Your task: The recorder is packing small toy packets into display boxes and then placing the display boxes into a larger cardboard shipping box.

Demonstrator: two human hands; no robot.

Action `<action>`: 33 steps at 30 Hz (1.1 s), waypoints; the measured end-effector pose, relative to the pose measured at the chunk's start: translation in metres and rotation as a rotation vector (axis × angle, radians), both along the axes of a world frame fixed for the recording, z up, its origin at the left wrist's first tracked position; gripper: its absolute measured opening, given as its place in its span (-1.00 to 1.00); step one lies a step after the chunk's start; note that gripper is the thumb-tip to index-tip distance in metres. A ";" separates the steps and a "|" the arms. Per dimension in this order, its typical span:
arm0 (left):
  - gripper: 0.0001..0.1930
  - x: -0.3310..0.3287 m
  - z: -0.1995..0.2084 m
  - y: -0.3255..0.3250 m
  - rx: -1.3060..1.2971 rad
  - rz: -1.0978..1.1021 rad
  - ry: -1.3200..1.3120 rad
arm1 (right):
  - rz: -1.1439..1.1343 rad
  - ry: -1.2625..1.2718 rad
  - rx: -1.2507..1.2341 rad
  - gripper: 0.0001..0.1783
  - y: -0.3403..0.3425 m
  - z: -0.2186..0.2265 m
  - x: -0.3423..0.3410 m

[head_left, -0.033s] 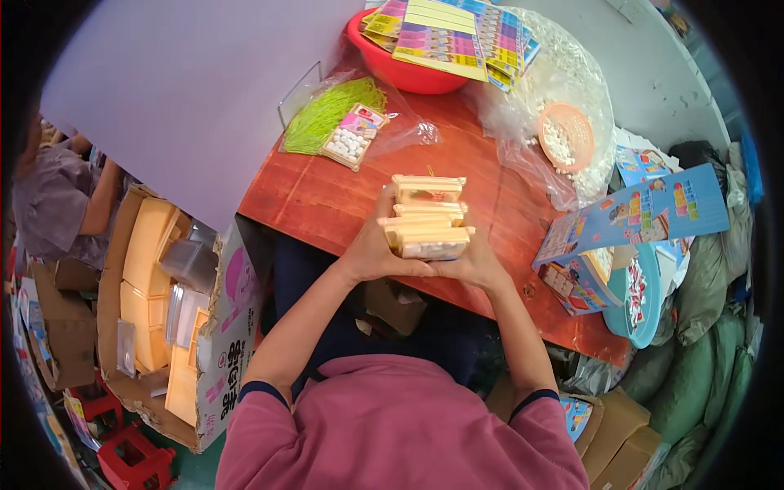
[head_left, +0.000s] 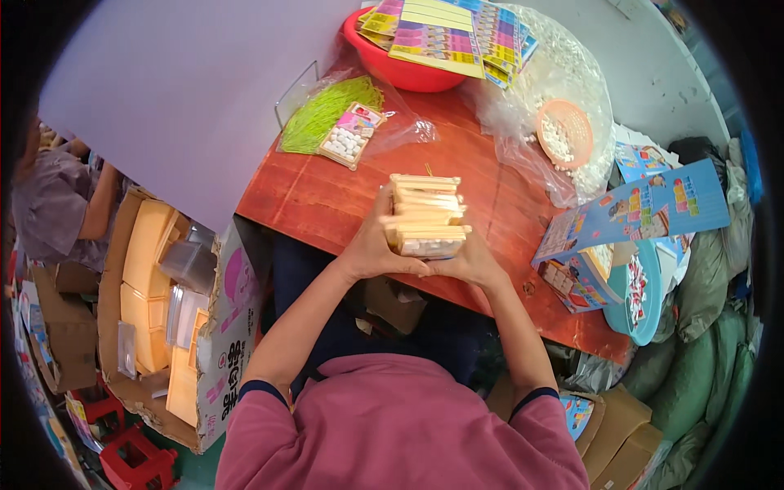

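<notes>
At the centre of the frame, the left hand [head_left: 371, 249] and right hand [head_left: 474, 260] clasp a stack of pale yellow plastic trays [head_left: 425, 214] from both sides, fingers wrapped tight, above the red-brown wooden table [head_left: 327, 196]. A red plastic basin [head_left: 400, 72] holding colourful printed cards sits at the upper centre.

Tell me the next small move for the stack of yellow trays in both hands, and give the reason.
Probably lower the stack of yellow trays onto the bare red table just ahead and square its edges. Left hand and right hand clamp it from both sides, held up off the table, and the trays sit slightly uneven.
</notes>
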State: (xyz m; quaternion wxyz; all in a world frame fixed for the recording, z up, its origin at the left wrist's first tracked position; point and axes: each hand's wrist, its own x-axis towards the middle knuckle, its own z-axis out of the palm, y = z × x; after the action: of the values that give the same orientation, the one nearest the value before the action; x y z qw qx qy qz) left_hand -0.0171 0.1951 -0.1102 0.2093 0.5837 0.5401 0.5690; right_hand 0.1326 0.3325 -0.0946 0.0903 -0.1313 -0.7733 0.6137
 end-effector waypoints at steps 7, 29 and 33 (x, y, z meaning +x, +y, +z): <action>0.20 0.007 -0.012 -0.002 -0.122 0.065 -0.298 | 0.076 0.003 0.242 0.09 0.005 -0.004 -0.004; -0.05 0.007 -0.035 0.008 -0.327 -0.077 -0.296 | 0.046 -0.008 0.016 0.03 0.016 -0.025 -0.002; -0.66 0.010 -0.023 0.002 -0.234 -0.001 -0.062 | -0.053 0.288 0.138 -0.21 0.003 -0.044 -0.006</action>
State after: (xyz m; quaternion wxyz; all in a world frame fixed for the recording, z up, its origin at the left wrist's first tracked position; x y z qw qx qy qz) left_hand -0.0075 0.1975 -0.1335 0.2928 0.5375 0.5959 0.5198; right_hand 0.1266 0.3351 -0.1381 0.2250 -0.0559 -0.7889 0.5691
